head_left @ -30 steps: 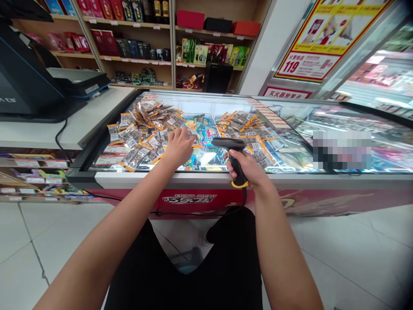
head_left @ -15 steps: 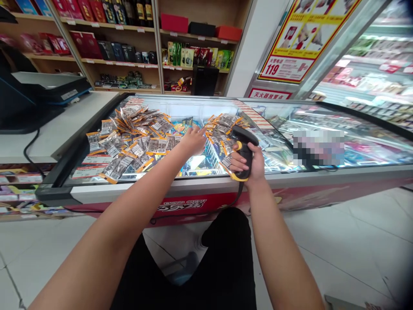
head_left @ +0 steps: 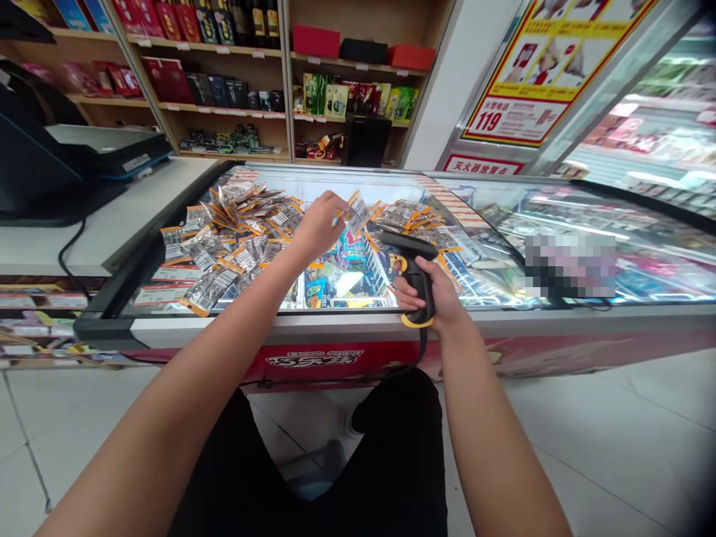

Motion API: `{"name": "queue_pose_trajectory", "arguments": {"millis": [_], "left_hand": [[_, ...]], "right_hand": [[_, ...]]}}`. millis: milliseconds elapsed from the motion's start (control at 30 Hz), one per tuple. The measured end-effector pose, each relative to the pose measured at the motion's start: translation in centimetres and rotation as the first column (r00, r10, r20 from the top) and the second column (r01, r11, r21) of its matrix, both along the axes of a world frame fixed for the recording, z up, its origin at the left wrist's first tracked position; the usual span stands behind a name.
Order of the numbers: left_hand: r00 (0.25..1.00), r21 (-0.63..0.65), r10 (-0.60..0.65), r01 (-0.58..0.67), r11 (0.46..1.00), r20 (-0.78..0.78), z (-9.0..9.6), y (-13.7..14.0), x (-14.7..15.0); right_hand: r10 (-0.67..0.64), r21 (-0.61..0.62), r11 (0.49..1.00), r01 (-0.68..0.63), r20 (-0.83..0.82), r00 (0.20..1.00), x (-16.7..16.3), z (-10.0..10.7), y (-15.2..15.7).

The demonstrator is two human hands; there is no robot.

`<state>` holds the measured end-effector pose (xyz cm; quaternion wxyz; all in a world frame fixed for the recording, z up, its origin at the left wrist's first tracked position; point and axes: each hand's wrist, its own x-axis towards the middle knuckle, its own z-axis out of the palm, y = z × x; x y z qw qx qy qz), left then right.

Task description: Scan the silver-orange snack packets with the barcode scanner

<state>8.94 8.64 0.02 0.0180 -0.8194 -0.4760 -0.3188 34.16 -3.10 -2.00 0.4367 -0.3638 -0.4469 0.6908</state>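
My left hand [head_left: 323,218] is closed on a small snack packet [head_left: 356,212] with an orange edge and a printed label, held up above the freezer's glass top. My right hand [head_left: 441,297] grips a black and yellow barcode scanner [head_left: 418,268], its head pointing left towards that packet. To the left of my left hand, a large heap of similar snack packets [head_left: 246,216] is spread over the glass. Behind the scanner lies a smaller pile of packets [head_left: 408,214], partly hidden by it.
The chest freezer [head_left: 190,328] holds colourful bags in wire baskets under its glass. A counter [head_left: 50,250] with a dark terminal [head_left: 33,156] stands at left. The scanner's cable [head_left: 335,382] runs along the freezer front. Shelves [head_left: 229,112] of boxes and bottles line the back.
My left hand has picked up a packet and raised it near the scanner. My right hand has turned the scanner head to the left. The view has shifted slightly.
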Motion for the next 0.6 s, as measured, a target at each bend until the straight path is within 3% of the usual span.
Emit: {"name": "queue_pose_trajectory", "arguments": {"millis": [167,333,467,600], "left_hand": [[0.990,-0.122,0.092,-0.079,0.989,0.105,-1.6,0.3,-2.5],[0.991,-0.117,0.123,-0.128,0.985,-0.050,-2.5,-1.4,-2.9],[0.974,-0.172,0.014,-0.054,0.984,-0.226,-2.4,-2.7,-2.4],[0.969,-0.246,-0.131,0.077,0.966,-0.210,-2.2,-3.0,-2.2]], "right_hand": [[0.064,-0.036,0.997,-0.063,0.030,0.997,-0.2,-0.4,0.3],[0.038,-0.080,0.996,-0.032,0.087,0.996,-0.6,-0.5,0.0],[-0.048,-0.061,0.996,0.064,0.238,0.970,-1.2,-0.3,-0.4],[-0.082,-0.028,0.995,0.097,0.341,0.937,-1.8,0.2,-0.7]]}}
